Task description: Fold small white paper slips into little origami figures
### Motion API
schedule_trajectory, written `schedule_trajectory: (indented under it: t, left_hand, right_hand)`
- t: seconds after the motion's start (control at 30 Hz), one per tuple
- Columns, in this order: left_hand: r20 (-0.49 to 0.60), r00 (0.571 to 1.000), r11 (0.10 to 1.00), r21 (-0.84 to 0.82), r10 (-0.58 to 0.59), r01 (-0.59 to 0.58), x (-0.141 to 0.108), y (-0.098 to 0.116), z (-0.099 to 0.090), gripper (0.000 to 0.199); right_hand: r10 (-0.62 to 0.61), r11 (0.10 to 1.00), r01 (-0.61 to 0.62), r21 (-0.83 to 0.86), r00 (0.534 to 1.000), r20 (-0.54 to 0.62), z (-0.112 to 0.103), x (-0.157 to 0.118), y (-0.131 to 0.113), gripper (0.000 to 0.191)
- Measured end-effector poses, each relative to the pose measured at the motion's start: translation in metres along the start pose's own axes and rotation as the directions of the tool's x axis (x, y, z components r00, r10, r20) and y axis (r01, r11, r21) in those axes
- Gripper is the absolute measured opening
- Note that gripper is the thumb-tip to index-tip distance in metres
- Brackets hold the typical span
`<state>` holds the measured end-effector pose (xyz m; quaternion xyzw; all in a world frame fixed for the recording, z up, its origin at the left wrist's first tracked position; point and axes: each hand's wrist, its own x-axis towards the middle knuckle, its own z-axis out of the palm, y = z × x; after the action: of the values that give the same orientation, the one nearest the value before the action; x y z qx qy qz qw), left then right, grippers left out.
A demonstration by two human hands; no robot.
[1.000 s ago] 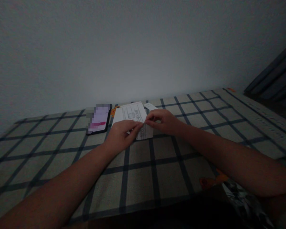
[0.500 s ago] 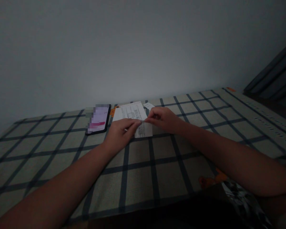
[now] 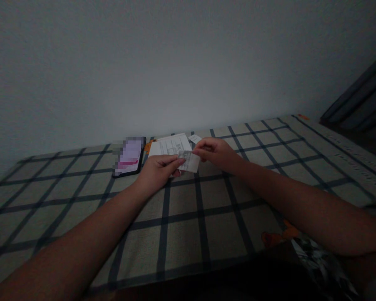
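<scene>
A small piece of white printed paper [image 3: 190,162] is held between my two hands. My left hand [image 3: 158,169] pinches its left side, thumb on top. At its upper right corner, the closed fingertips of my right hand [image 3: 215,151] grip the edge. Behind my left hand lies a larger white printed sheet [image 3: 165,147], its near part hidden by the hand and the small paper. Just beyond my right hand is a little white slip [image 3: 194,138] on the cloth.
A dark-edged phone [image 3: 130,156] with a lit, partly blurred screen lies left of the papers. Everything rests on a checked cloth [image 3: 188,234] that reaches a grey wall [image 3: 188,67]. Dark folded fabric [image 3: 360,92] hangs at the right.
The small paper has been lifted and tilted, so its printed face shows between my hands. My right hand has moved slightly up and away from my left fingertips.
</scene>
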<state>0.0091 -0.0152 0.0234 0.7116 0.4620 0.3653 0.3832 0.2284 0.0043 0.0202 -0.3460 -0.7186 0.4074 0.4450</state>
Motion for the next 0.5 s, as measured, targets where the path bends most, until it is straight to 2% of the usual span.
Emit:
schedule_trajectory:
  t: [0.07, 0.23, 0.33, 0.5]
  left_hand:
    - [0.008, 1.0, 1.0, -0.009, -0.004, 0.004, 0.0002, -0.0005, 0.0004, 0.025]
    - [-0.015, 1.0, 0.997, -0.079, -0.012, 0.011, 0.0016, -0.0025, 0.0003, 0.032]
    - [-0.02, 1.0, 0.996, -0.085, 0.008, -0.01, 0.0039, -0.0039, -0.0012, 0.031]
    - [-0.044, 0.998, 0.999, -0.032, 0.039, -0.041, 0.0069, -0.004, -0.003, 0.027]
  right_hand:
    - [0.011, 1.0, -0.011, -0.005, 1.0, 0.022, -0.001, 0.0002, -0.0001, 0.026]
    - [0.031, 0.998, -0.035, -0.054, 0.998, -0.061, -0.0012, -0.0016, -0.0027, 0.029]
    - [0.063, 0.998, -0.065, -0.02, 0.994, -0.094, -0.0012, -0.0018, -0.0038, 0.027]
    - [0.064, 0.995, -0.059, 0.082, 0.996, -0.059, -0.0017, 0.0008, 0.0003, 0.028]
